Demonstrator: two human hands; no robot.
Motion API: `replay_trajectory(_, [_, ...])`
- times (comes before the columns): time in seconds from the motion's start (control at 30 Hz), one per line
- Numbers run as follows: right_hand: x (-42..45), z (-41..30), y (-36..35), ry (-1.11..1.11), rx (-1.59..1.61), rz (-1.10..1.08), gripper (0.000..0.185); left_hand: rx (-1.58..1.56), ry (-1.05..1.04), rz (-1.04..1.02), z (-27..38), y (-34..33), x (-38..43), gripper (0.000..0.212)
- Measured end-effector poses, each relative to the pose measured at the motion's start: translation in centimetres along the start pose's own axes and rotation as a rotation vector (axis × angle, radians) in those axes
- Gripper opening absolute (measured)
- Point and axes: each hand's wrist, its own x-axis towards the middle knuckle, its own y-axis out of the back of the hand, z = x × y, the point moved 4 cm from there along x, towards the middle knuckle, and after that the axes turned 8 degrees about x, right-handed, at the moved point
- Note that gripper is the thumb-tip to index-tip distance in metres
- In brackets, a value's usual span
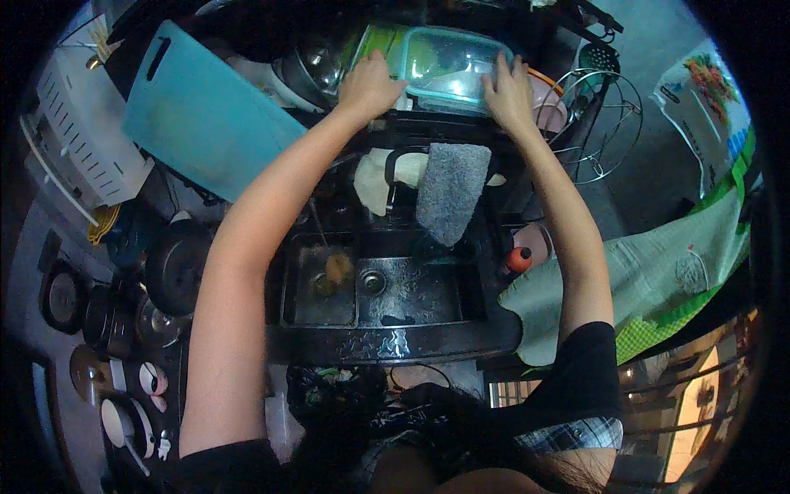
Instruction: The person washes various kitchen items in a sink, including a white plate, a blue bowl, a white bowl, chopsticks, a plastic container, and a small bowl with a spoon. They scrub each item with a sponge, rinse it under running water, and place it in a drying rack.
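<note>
A clear food container with a teal rim (453, 65) lies on the dish rack behind the sink. At its right end, my right hand (511, 92) grips the edge, with the thumb on the near side and the fingers over the top. My left hand (368, 89) is at the other end, its thumb by the rim and its fingers over a green container (378, 42). Whether the left fingers grip anything is unclear. Metal bowls (318, 65) sit left of that hand. A pink bowl (549, 105) is partly hidden behind my right hand.
Below the rack, a grey cloth (453, 191) hangs over the sink (426, 290). A blue cutting board (203, 117) leans at left. To the right stand a wire rack (595, 168), an orange-red bottle (518, 259) and a green-edged cloth (648, 272). Dark pans (179, 265) line the left side.
</note>
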Motion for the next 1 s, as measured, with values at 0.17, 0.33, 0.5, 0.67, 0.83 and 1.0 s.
replay_trajectory(0.17, [-1.8,-4.4,0.6,0.365,0.118,0.07,0.045,-0.165,-0.28,0.227,-2.5,4.6,-7.5,0.036])
replay_trajectory(0.33, [-6.5,-12.1,7.5,0.562,0.447,0.047,0.03,-0.519,-0.027,-0.219,-5.7,9.4,-24.4,0.015])
replay_trajectory(0.5, [-15.8,-19.1,12.1,0.763,0.888,-0.39,0.025,-0.429,0.328,-0.339,-11.3,13.8,-40.2,0.016])
replay_trajectory(0.67, [-31.6,-27.9,6.3,0.454,0.818,-1.515,0.036,-0.784,1.092,-0.06,-20.7,21.2,-58.9,0.02])
replay_trajectory(0.83, [-46.5,-24.9,-1.2,0.659,0.24,-2.043,0.046,-0.463,1.44,-0.045,-28.0,24.5,-76.5,0.02])
replay_trajectory(1.0, [-41.1,-32.8,7.6,0.444,0.566,-1.869,0.042,-0.523,1.703,0.071,-28.4,26.2,-86.1,0.021])
